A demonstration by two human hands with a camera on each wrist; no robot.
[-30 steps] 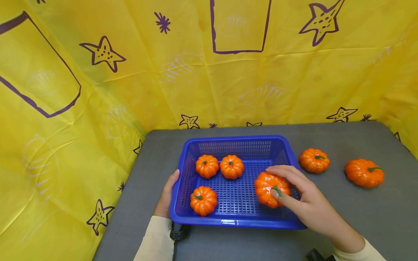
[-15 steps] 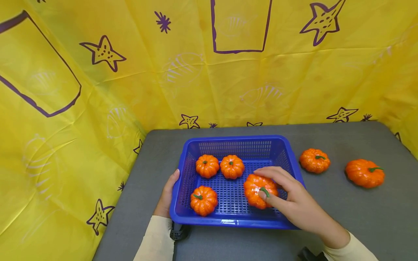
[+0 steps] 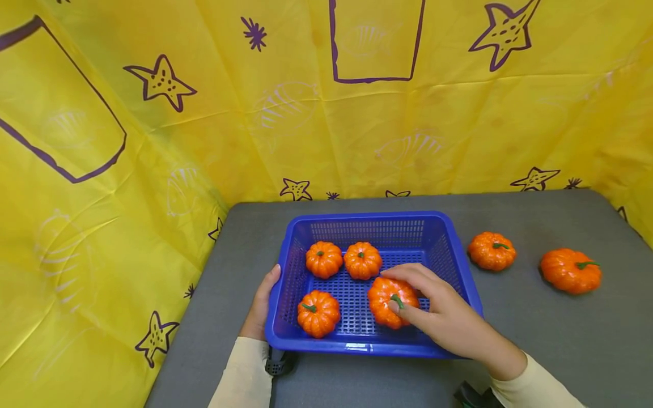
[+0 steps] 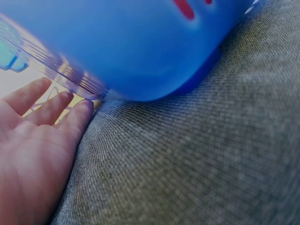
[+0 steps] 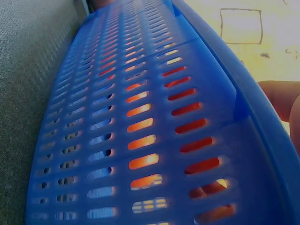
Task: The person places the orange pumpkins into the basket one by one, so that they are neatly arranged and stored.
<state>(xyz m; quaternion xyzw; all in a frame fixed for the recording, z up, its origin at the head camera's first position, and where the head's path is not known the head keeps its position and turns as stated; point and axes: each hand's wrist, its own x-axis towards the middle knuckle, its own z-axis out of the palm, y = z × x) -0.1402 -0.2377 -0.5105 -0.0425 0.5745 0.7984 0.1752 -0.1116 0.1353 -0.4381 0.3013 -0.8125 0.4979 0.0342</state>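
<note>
A blue plastic basket (image 3: 364, 347) with slotted walls stands on the grey table. My left hand (image 3: 261, 300) is at its left side, and in the left wrist view the extended fingers (image 4: 61, 105) touch the outer wall. My right hand (image 3: 444, 309) reaches over the basket's right front and grips an orange pumpkin (image 3: 384, 303) with a green stem, thumb beside the stem. Also in the basket are a back-left pumpkin (image 3: 323, 259), a back-middle pumpkin (image 3: 363, 260) and a front-left pumpkin (image 3: 318, 314). The right wrist view shows mostly the slotted wall (image 5: 101, 140), orange showing through.
Right of the basket, one pumpkin (image 3: 490, 252) lies on the table (image 3: 530, 340) near the rim, and another pumpkin (image 3: 567, 272) farther right. A yellow patterned cloth (image 3: 357, 130) hangs behind the table and along its left side.
My right hand has moved left and slightly down with the pumpkin, from the basket's right side toward its middle front. My left hand, the basket and the other pumpkins have stayed put.
</note>
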